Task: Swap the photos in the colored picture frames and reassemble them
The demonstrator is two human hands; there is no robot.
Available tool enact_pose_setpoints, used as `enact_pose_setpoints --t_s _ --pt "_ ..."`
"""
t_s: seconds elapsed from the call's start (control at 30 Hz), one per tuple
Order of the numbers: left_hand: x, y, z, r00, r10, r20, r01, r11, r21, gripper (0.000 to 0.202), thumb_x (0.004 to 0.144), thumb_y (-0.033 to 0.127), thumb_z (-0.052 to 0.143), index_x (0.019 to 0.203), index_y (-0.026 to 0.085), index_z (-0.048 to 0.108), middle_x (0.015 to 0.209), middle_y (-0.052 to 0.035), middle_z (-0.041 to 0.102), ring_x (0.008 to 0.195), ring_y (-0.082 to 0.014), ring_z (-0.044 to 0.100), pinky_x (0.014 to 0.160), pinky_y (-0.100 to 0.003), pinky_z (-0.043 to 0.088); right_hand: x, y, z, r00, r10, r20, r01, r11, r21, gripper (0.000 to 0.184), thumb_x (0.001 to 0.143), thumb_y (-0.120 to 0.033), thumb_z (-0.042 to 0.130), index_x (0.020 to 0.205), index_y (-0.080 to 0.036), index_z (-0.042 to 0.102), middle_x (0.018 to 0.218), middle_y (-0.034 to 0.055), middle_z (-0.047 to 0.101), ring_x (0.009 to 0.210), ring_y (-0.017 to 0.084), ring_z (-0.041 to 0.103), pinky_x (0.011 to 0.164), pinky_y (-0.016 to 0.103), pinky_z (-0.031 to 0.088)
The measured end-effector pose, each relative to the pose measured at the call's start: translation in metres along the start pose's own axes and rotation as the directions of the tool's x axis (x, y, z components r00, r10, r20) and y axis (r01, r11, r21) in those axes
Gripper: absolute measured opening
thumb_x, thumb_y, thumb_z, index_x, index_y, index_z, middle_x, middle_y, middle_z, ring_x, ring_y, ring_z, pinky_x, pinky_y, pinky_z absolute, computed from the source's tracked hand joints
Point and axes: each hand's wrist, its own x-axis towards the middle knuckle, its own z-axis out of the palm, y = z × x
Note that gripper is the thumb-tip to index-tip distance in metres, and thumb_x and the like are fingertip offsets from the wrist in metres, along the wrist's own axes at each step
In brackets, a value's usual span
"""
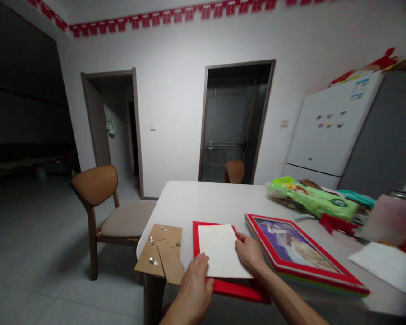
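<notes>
A cream-white sheet of board [219, 253] lies tilted over a red picture frame [235, 290] at the table's near edge. My left hand [198, 280] grips the sheet's lower left edge, thumb toward me. On its right edge, my right hand [248, 250] pinches the same sheet. Left of the frame rests a brown backing board [160, 250] with a fold-out stand and several small metal clips on it. To the right is a stack of frames [301, 248], the top one red-rimmed with a picture inside.
A green plastic package [311, 198] and other items crowd the table's right side, with white paper [385, 271] nearer me. A wooden chair [113, 216] stands left of the white table [203, 198]. Behind are a fridge [328, 131] and two doorways.
</notes>
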Motion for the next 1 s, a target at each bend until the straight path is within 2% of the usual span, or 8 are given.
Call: enact_pose_setpoints --t_s 0.1,0.3,0.43,0.53,0.63,0.7,0.83,1.0 --pt "0.000 0.002 0.000 0.999 0.018 0.037 -0.021 0.998 0.061 0.046 0.070 0.015 0.043 0.116 0.005 0.044 0.123 -0.0146 0.043 0.115 -0.0227 0.036 0.098 -0.035 0.028 -0.001 -0.003 0.000 0.997 -0.074 -0.004 0.074 0.995 -0.073 0.042 0.068 -0.016 0.034 0.101 -0.007 0.058 0.090 0.0139 0.065 0.080 0.020 0.059 0.070 0.026 0.040" --pt "-0.001 0.009 0.000 0.997 0.034 0.062 -0.041 0.991 0.124 0.042 0.072 0.016 0.041 0.112 0.008 0.048 0.121 -0.0141 0.045 0.114 -0.0247 0.037 0.097 -0.039 0.028 -0.008 0.002 0.005 0.968 -0.248 0.044 0.252 0.948 -0.196 0.032 0.069 -0.016 0.040 0.092 -0.010 0.062 0.097 0.0139 0.062 0.093 0.022 0.053 0.083 0.029 0.035" --pt "-0.012 -0.003 -0.017 0.998 0.060 0.030 -0.062 0.996 0.059 0.050 0.068 0.016 0.044 0.118 0.011 0.043 0.125 -0.0114 0.040 0.117 -0.0219 0.034 0.098 -0.038 0.027 -0.015 -0.001 0.008 0.953 -0.298 0.056 0.301 0.902 -0.309 0.035 0.072 -0.019 0.040 0.100 -0.008 0.058 0.104 0.0160 0.058 0.099 0.024 0.049 0.086 0.034 0.034" --pt "-0.023 -0.030 -0.047 1.000 0.017 -0.005 -0.016 0.994 0.104 0.062 0.061 0.015 0.048 0.122 0.016 0.037 0.130 -0.0074 0.033 0.121 -0.0203 0.026 0.100 -0.037 0.021 -0.033 -0.024 0.014 0.925 -0.366 0.104 0.381 0.896 -0.229 0.035 0.073 -0.022 0.041 0.102 -0.010 0.057 0.109 0.0142 0.055 0.101 0.022 0.047 0.088 0.034 0.032" --pt "-0.029 -0.064 -0.077 0.977 -0.208 -0.042 0.210 0.927 0.310 0.068 0.056 0.013 0.050 0.122 0.015 0.036 0.132 -0.0084 0.030 0.123 -0.0227 0.020 0.100 -0.041 0.018 -0.061 -0.064 0.028 0.851 -0.487 0.198 0.508 0.858 -0.076 0.032 0.074 -0.027 0.042 0.101 -0.017 0.058 0.105 0.0089 0.056 0.098 0.020 0.047 0.085 0.032 0.033" --pt "-0.030 -0.082 -0.088 0.952 -0.296 -0.084 0.304 0.865 0.399 0.065 0.056 0.011 0.050 0.120 0.012 0.038 0.130 -0.0107 0.032 0.122 -0.0223 0.022 0.099 -0.038 0.020 -0.079 -0.089 0.042 0.801 -0.534 0.270 0.563 0.825 -0.038 0.032 0.073 -0.031 0.045 0.101 -0.020 0.057 0.100 0.0069 0.058 0.093 0.020 0.048 0.082 0.032 0.034" --pt "-0.027 -0.098 -0.091 0.959 -0.266 -0.098 0.282 0.856 0.433 0.054 0.060 0.007 0.047 0.114 0.007 0.045 0.124 -0.0127 0.042 0.117 -0.0184 0.033 0.097 -0.028 0.026 -0.097 -0.115 0.070 0.789 -0.514 0.336 0.571 0.815 -0.096 0.038 0.063 -0.038 0.054 0.097 -0.020 0.056 0.092 0.0082 0.057 0.087 0.024 0.048 0.077 0.037 0.034" --pt "-0.025 -0.089 -0.090 0.969 -0.200 -0.145 0.242 0.887 0.393 0.047 0.060 0.008 0.052 0.107 0.009 0.050 0.118 -0.0142 0.048 0.111 -0.0210 0.042 0.094 -0.031 0.032 -0.091 -0.111 0.075 0.818 -0.499 0.285 0.505 0.861 0.058 0.048 0.059 -0.019 0.053 0.107 -0.018 0.051 0.098 0.0095 0.054 0.091 0.021 0.047 0.079 0.031 0.037"
